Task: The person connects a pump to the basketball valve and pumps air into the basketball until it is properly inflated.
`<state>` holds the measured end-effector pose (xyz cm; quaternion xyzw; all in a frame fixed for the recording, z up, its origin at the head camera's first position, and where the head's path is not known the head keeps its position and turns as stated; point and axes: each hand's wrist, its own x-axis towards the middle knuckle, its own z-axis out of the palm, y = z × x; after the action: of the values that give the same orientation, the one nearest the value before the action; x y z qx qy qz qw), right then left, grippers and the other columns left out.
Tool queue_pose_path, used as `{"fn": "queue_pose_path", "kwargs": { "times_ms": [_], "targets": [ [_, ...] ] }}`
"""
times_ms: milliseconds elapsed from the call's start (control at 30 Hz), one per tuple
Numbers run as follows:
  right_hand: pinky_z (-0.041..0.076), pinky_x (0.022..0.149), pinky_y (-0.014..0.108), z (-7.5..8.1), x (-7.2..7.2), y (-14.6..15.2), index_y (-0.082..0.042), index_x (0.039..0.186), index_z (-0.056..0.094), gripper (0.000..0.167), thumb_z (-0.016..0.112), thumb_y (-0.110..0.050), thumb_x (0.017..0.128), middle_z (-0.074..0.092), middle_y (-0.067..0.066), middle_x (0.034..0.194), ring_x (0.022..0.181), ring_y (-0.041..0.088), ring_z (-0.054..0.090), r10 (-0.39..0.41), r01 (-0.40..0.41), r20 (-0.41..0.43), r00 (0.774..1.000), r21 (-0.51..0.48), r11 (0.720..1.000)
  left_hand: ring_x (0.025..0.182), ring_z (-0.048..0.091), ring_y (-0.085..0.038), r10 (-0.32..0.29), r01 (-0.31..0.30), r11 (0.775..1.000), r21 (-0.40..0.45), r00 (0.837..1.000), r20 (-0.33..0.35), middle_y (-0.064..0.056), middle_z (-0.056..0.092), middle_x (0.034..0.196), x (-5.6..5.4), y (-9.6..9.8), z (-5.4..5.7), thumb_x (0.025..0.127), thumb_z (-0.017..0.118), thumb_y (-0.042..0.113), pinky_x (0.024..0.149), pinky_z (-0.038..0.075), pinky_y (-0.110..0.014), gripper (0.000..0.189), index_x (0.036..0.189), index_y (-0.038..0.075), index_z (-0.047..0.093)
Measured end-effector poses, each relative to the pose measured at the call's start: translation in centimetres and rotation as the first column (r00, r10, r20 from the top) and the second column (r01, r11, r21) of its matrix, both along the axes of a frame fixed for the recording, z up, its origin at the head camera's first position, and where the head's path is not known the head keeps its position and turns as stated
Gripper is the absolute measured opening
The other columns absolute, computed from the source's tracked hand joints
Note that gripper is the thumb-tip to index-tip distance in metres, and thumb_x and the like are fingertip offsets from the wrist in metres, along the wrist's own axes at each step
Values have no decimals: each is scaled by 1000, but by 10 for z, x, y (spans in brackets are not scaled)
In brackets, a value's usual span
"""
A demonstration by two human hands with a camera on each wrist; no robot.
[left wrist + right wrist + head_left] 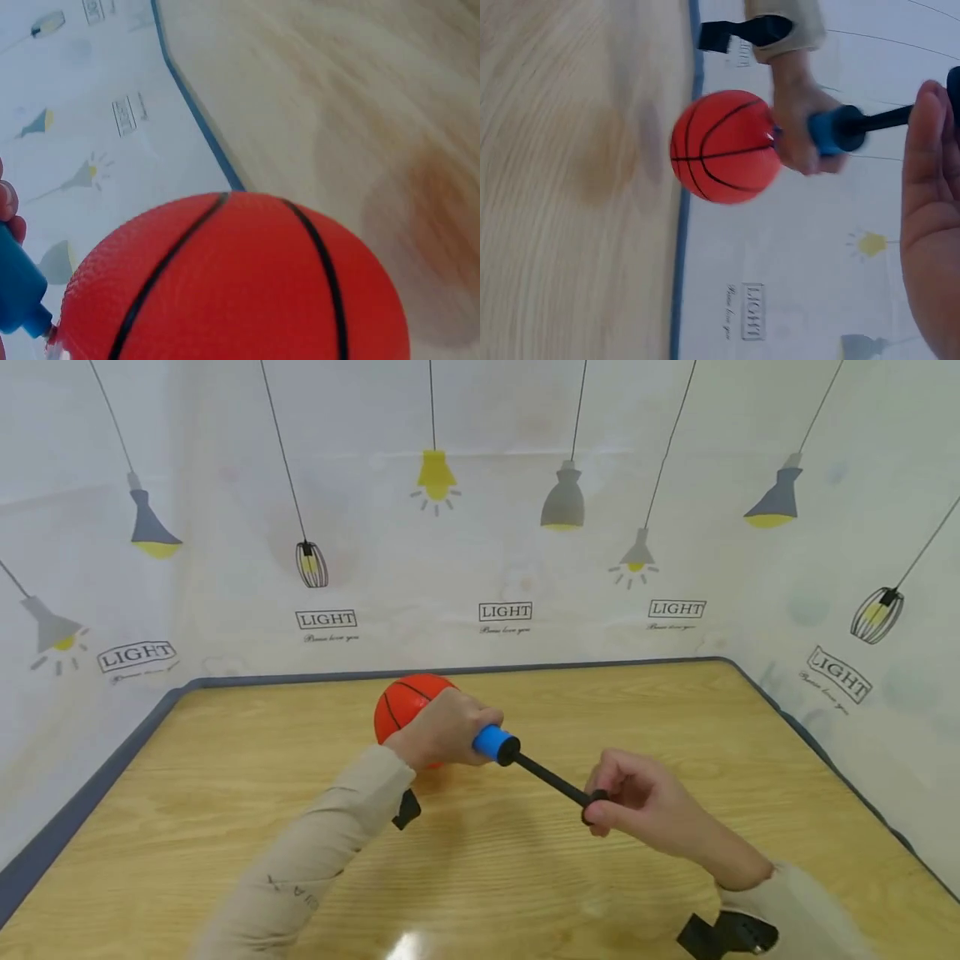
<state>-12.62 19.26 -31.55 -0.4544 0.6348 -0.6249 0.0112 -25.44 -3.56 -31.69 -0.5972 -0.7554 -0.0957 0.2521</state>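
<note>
My left hand (450,727) grips the blue barrel of a hand pump (495,744). From the barrel a black rod runs out toward my right hand (645,802), whose thumb and fingers pinch the dark handle at its end. A red ball (401,706) with black lines, like a small basketball, is on the far side of my left hand. In the left wrist view the pump's narrow tip meets the ball (240,277) at its side. The right wrist view shows the ball (724,146) at the nozzle end of the pump, with the rod drawn well out.
A wooden table (225,827) lies under both hands, with a dark blue edge strip (465,672). Behind it and at the sides stand pale walls (510,552) printed with lamps. Each wrist carries a small black mount (727,935).
</note>
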Motion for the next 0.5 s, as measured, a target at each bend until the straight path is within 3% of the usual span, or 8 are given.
{"fn": "queue_pose_path", "kwargs": {
  "times_ms": [133,267,367,500],
  "targets": [
    [45,48,29,-4,-1,2,1,81,44,8,51,2,86,53,12,75,61,18,51,51,-51,-68,996,13,999,47,48,-6,-10,10,1000,-8,997,-76,5,49,54,0,-2,4,67,71,19,47,41,-17,22,66,12,49],
    [46,49,25,-18,-26,-10,-2,81,48,7,54,1,84,54,11,73,58,14,51,-40,49,-102,994,94,994,46,48,-6,9,-17,998,-56,989,-147,5,49,53,4,4,5,70,68,21,48,42,-19,18,68,13,51],
    [47,50,26,-25,-41,-19,-1,82,50,7,55,4,83,55,12,73,58,11,52,-95,107,-96,991,128,986,44,44,-6,39,-56,993,-102,987,-158,6,46,51,6,4,4,70,68,21,46,39,-18,17,68,13,52],
    [48,50,28,-25,-40,-20,-1,83,51,7,55,5,82,57,12,72,58,12,55,-115,127,-93,989,138,982,44,42,-5,10,-24,994,-107,992,-127,6,44,51,3,3,-1,69,67,22,45,37,-17,18,68,13,51]
  ]
}}
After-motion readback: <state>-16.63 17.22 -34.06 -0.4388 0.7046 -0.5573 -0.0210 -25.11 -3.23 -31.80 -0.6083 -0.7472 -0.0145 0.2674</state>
